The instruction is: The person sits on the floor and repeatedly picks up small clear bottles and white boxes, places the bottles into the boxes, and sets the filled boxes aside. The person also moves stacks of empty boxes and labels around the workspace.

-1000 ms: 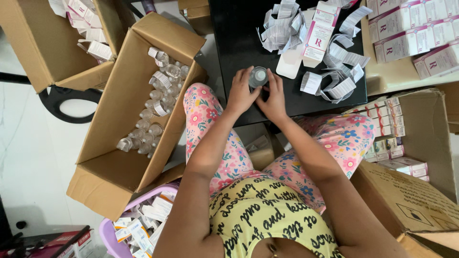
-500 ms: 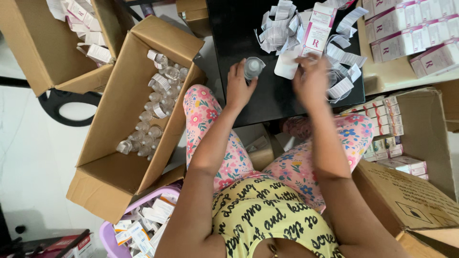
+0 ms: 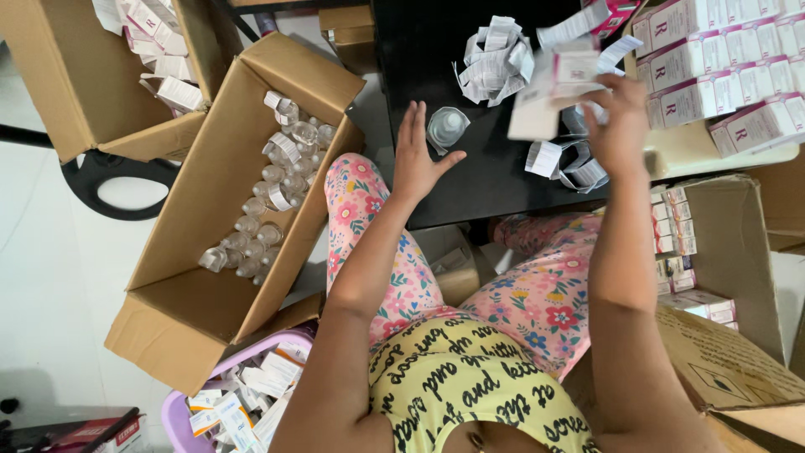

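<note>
A small clear bottle (image 3: 445, 128) with a folded paper leaflet around it stands on the black table (image 3: 495, 180). My left hand (image 3: 419, 159) is open just left of the bottle, fingers spread, not touching it as far as I can see. My right hand (image 3: 619, 126) is raised above the table and holds a small white and pink carton (image 3: 553, 88), blurred by motion. Crumpled and folded white leaflets (image 3: 493, 59) lie in a heap on the table beyond the bottle, and a few more leaflets (image 3: 563, 164) lie under my right hand.
A long cardboard box (image 3: 210, 252) on my left holds several clear bottles (image 3: 268, 201). Another cardboard box (image 3: 75, 75) at the top left holds cartons. Stacked white-pink cartons (image 3: 721, 67) sit at the top right, a purple tub (image 3: 180, 411) of cartons is at the bottom left, and a brown box (image 3: 729, 252) is on my right.
My left hand let go of the bottle and opened beside it. My right hand left the bottle, reached into the cartons and lifted one up.
</note>
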